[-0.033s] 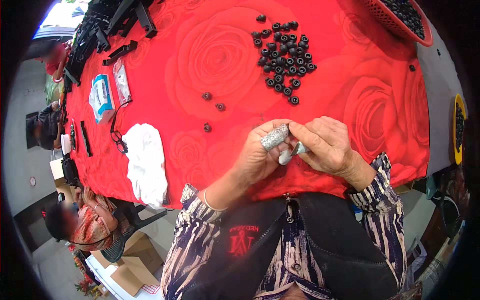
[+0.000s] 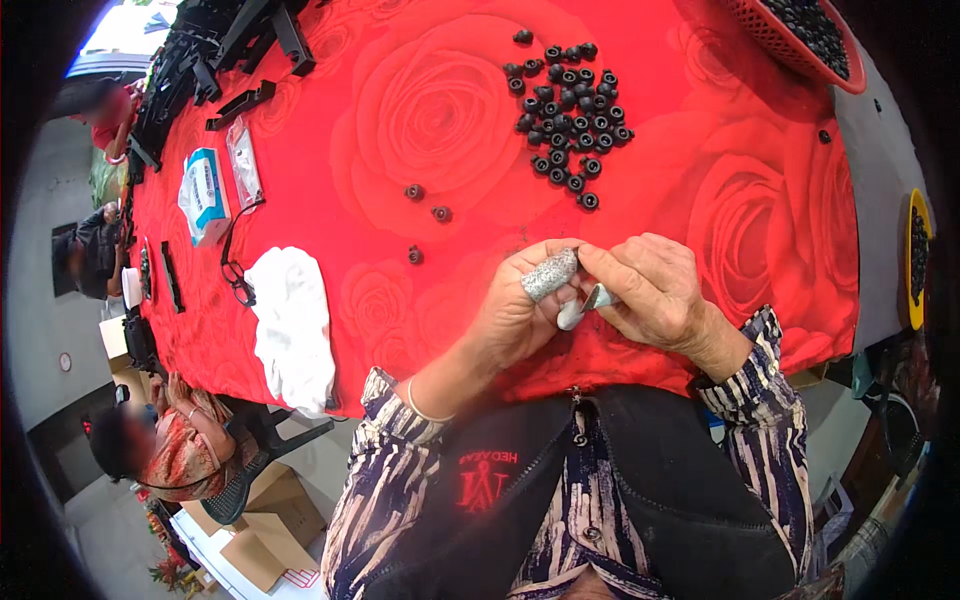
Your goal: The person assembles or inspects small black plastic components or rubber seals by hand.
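Centre: left hand [image 2: 508, 312], with speckled grey finger sleeve [image 2: 549, 276], meets right hand [image 2: 655, 292]; unchanged, handling apparently no further along; fingers curled, pinched contents indiscernible.

Compared with the earlier picture, no clear change can be made out around the grey speckled sleeve [image 2: 550, 276], neither in the left hand [image 2: 512, 312] at it, nor in the right hand [image 2: 652, 290] just right of it.

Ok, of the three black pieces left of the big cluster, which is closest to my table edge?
The bottom black piece: the top one and the middle, rightmost one both lie farther from you up the red tablecloth.
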`<state>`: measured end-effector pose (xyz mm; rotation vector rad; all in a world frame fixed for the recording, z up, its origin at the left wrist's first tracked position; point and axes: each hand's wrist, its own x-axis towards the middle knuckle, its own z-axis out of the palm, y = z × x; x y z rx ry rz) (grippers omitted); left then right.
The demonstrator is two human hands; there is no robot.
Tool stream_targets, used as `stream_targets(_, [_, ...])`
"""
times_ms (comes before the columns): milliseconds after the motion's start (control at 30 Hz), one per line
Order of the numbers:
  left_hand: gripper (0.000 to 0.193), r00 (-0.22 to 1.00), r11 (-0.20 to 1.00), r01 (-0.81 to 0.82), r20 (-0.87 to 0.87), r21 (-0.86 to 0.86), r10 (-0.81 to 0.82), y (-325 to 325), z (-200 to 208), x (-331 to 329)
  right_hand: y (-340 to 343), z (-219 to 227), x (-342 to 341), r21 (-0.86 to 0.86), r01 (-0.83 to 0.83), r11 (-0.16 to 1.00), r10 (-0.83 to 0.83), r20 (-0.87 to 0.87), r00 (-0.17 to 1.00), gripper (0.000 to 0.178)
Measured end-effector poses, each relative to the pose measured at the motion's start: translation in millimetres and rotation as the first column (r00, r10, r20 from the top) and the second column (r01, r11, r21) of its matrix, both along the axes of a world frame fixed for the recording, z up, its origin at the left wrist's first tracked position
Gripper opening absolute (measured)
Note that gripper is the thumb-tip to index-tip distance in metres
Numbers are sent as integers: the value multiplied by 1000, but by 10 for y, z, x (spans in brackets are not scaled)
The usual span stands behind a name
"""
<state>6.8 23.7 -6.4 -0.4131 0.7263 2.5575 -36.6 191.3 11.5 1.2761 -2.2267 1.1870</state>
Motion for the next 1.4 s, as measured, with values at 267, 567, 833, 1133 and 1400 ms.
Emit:
stream_targets(267, [24, 992, 994, 103, 71, 31, -105, -75, 53, -7, 25, 70, -41, -111, -55, 992, 77, 209, 975, 41])
stream_targets(567, [18, 918, 921, 384, -80, -70, -388, -240, 87, -77, 66, 92, -90, -145, -196, 970, 241, 468, 850, 32])
stream_targets(833, [19, 972, 964, 218, -53, -151, -228, -154, 108, -6, 49, 95, -59, -123, -163, 979, 199, 394, 897, 36])
stream_targets(1133, [21, 987, 983, 124, -86, -133, -136, -126, 111, 32, 47, 45, 0, -27, -73, 997, 68, -153, 986, 41])
stream_targets(1400, [20, 993, 994, 110, -29, -8, -110, -90, 146, 35, 22, -25, 15, -76, -51, 996, 33, -214, 976, 38])
